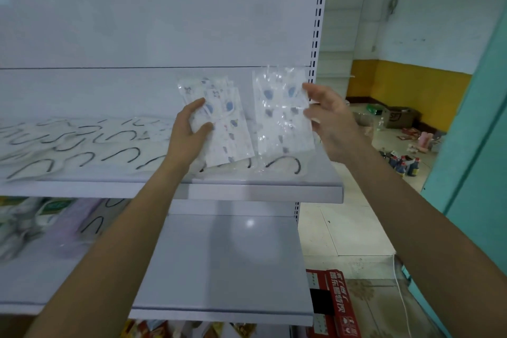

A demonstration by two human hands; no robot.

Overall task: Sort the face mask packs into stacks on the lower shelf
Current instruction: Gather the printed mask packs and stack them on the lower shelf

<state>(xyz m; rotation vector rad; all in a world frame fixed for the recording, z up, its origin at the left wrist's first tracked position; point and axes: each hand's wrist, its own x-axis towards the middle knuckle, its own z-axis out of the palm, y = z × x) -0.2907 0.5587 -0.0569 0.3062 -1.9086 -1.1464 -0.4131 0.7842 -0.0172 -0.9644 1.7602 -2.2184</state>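
Note:
My left hand (192,129) grips a bundle of patterned face mask packs (227,129) above the right end of the upper shelf (263,192). My right hand (329,121) pinches a single clear pack of patterned masks (279,118) by its right edge and holds it upright beside the bundle. Several white mask packs with black ear loops (82,145) lie spread across the upper shelf to the left. The lower shelf (233,269) shows a bare grey surface on its right half, and lilac and other packs (55,228) lie blurred on its left half.
The shelf's slotted upright (318,22) runs up the right side. A red carton (337,304) stands on the floor by the shelf foot. Bottles (403,164) and boxes are scattered on the floor further right, next to a teal door (480,145).

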